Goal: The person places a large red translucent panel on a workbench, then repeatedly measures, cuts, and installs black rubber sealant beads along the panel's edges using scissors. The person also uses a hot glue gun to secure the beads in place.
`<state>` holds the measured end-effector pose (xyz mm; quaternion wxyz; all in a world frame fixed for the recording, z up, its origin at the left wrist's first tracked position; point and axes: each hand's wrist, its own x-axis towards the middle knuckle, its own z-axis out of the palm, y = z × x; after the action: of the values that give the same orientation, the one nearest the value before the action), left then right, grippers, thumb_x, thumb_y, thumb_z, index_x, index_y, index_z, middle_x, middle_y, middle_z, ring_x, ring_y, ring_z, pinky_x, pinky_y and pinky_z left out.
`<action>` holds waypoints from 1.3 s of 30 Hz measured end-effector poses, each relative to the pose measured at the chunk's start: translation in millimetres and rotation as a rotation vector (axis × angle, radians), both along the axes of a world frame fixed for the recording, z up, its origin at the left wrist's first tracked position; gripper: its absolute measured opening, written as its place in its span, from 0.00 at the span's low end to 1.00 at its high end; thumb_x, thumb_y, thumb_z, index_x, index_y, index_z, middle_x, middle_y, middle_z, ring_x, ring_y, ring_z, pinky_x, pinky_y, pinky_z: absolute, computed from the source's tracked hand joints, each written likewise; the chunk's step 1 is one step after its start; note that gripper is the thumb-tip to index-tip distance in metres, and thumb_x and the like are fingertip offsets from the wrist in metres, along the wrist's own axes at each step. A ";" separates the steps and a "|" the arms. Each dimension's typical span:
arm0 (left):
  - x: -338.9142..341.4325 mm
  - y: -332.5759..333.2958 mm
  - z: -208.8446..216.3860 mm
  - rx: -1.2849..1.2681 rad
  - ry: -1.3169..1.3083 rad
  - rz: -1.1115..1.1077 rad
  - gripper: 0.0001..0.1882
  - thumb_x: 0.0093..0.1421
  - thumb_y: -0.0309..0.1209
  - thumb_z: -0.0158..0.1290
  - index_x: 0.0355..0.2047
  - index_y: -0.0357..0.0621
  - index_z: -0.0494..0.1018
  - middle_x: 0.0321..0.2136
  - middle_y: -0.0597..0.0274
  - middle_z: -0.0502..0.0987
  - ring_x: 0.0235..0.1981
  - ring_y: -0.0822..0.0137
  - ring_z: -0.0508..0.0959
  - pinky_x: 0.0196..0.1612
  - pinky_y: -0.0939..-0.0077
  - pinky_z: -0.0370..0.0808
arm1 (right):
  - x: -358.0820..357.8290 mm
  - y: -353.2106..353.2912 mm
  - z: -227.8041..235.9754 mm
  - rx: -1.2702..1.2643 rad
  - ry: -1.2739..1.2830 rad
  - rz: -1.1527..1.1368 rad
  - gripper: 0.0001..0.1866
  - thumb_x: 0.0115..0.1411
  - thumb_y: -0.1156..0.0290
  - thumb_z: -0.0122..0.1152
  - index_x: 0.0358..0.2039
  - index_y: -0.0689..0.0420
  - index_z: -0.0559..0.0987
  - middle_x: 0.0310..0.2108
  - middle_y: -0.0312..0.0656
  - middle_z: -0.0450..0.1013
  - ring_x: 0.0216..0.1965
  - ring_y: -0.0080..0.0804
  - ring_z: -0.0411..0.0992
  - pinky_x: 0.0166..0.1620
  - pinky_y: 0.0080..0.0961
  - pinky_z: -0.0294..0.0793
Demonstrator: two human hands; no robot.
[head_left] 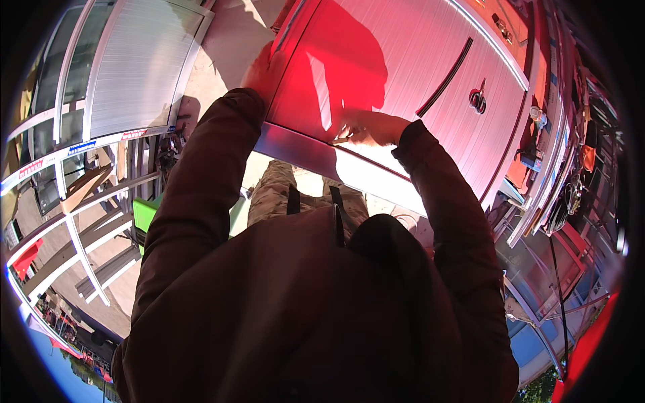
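A large ribbed metal panel (430, 40) with a raised frame lies in front of me, red-tinted and partly in my shadow. My left hand (261, 72) is closed round the panel's left edge; its fingertips are hard to make out in the red shade. Over the near edge, my right hand (371, 127) bends inward with fingers and thumb pinched together at the frame. Whatever sits between those fingers is too small to name. Right of centre on the panel lie a black rubber-like strip (445, 79) and a pair of scissors (478, 99) with dark handles.
Another framed ribbed panel (144, 64) stands at the left, above a rack of metal profiles (84, 248). A green object (144, 213) is beside my left arm. Tools and loose items crowd an orange surface (521, 171) at the right.
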<state>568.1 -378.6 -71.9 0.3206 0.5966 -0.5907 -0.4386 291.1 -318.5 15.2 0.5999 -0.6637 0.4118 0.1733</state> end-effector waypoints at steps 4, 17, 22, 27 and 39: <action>-0.4 -3.5 -5.7 0.005 -0.056 0.032 0.27 0.69 0.46 0.43 0.60 0.41 0.67 0.48 0.39 0.77 0.52 0.41 0.76 0.54 0.57 0.72 | -72.1 31.3 -9.2 -0.004 0.029 -0.033 0.10 0.55 0.76 0.64 0.38 0.63 0.81 0.42 0.46 0.72 0.41 0.39 0.74 0.43 0.34 0.73; -4.4 -0.9 2.3 0.120 -0.459 0.111 0.32 0.63 0.55 0.52 0.58 0.45 0.70 0.45 0.47 0.81 0.49 0.46 0.80 0.49 0.57 0.75 | -206.1 119.4 43.2 -0.390 0.164 -0.596 0.14 0.51 0.74 0.63 0.39 0.61 0.79 0.32 0.46 0.77 0.35 0.42 0.77 0.39 0.34 0.75; 9.8 1.8 -19.4 0.112 -0.460 0.106 0.32 0.63 0.56 0.52 0.57 0.43 0.70 0.46 0.42 0.80 0.49 0.43 0.79 0.50 0.55 0.75 | -198.3 141.1 18.4 -0.700 0.146 -0.544 0.09 0.47 0.72 0.65 0.29 0.58 0.75 0.31 0.43 0.75 0.37 0.49 0.75 0.38 0.43 0.74; 0.8 2.8 -2.5 0.166 -0.484 0.073 0.32 0.64 0.52 0.52 0.59 0.41 0.67 0.44 0.43 0.80 0.48 0.45 0.79 0.51 0.56 0.74 | -194.4 132.8 25.7 -0.641 0.199 -0.546 0.12 0.52 0.65 0.68 0.24 0.57 0.74 0.29 0.45 0.76 0.33 0.49 0.75 0.35 0.44 0.73; -136.3 -17.3 54.8 -0.533 -0.388 -0.330 0.16 0.56 0.29 0.59 0.45 0.39 0.76 0.50 0.48 0.74 0.54 0.46 0.72 0.57 0.51 0.68 | -175.8 107.0 45.5 -0.332 0.085 -1.138 0.15 0.60 0.69 0.57 0.46 0.62 0.76 0.38 0.50 0.78 0.40 0.45 0.78 0.44 0.35 0.76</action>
<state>431.7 -395.9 -17.2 0.2716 0.4611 -0.8222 -0.1939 115.4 -211.5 60.7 0.4698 -0.4161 0.7481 -0.2158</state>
